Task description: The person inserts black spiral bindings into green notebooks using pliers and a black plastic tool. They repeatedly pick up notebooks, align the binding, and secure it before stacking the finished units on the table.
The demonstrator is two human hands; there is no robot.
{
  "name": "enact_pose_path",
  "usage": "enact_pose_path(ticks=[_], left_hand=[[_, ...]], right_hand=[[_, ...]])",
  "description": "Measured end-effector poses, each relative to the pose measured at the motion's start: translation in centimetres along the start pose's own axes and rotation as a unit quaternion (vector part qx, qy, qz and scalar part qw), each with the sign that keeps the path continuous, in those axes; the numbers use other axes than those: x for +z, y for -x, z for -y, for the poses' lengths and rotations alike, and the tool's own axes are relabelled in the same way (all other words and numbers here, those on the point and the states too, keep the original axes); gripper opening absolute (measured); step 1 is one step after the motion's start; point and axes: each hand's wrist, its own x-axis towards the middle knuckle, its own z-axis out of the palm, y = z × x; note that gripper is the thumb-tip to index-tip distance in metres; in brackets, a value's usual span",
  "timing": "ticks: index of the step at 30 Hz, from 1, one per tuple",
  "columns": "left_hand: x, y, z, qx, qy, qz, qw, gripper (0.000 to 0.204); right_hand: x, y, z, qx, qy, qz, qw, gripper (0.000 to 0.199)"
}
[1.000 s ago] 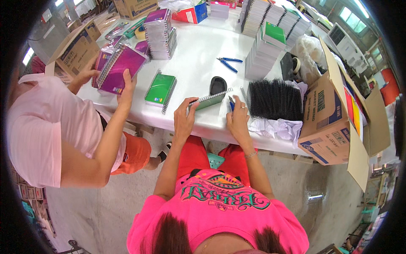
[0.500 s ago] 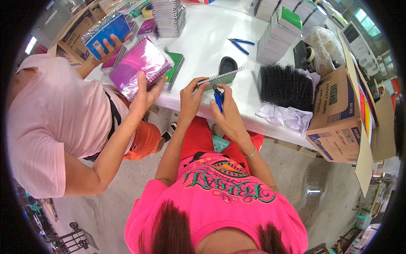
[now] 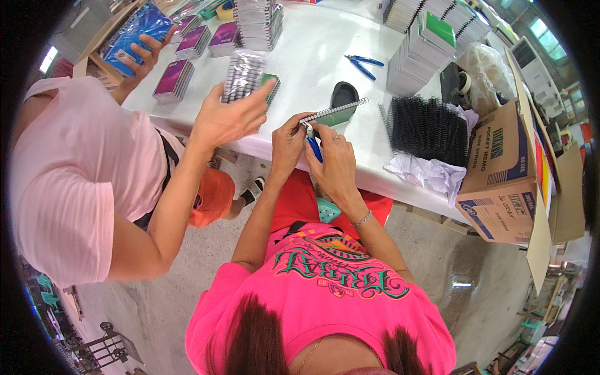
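Pliers [image 3: 314, 147] now @ coil [image 3: 336, 110]; R hand [image 3: 335, 155] gripping, L hand [image 3: 287, 142] pinching notebk [image 3: 341, 117].

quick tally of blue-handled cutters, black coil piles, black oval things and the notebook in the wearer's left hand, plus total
Blue-handled cutters: 2
Black coil pile: 1
Black oval thing: 1
Spiral notebook in the left hand: 1
Total: 5

Hands [image 3: 334, 152] holding spiral notebook [image 3: 342, 117], blue-handled pliers [image 3: 314, 147]
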Motion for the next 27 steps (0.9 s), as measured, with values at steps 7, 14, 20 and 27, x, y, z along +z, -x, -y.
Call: enact_pose_path(ticks=[7, 14, 20, 27], left_hand=[[-0.1, 0.3, 0.1, 0.004, -0.010, -0.012, 1.000, 0.027], [0.1, 0.6, -0.1, -0.007, -0.021, -0.026, 0.999, 0.027], [-0.1, 1.4, -2.7, -0.033, -0.087, 0.020, 0.995, 0.027], [-0.9, -0.1, -4.6, 0.001, -0.082, -0.045, 0.996, 0.028]], right_hand=[[-0.1, 0.0, 0.3, -0.003, 0.013, 0.002, 1.000, 0.037], [0.2, 0.2, 0.0, -0.003, 0.013, 0.009, 1.000, 0.027], [-2.1, -1.8, -3.4, 0.302, -0.757, 0.306, 0.491, 0.022], [-3.7, -2.0, -6.6, 0.218, -0.420, 0.248, 0.845, 0.031]])
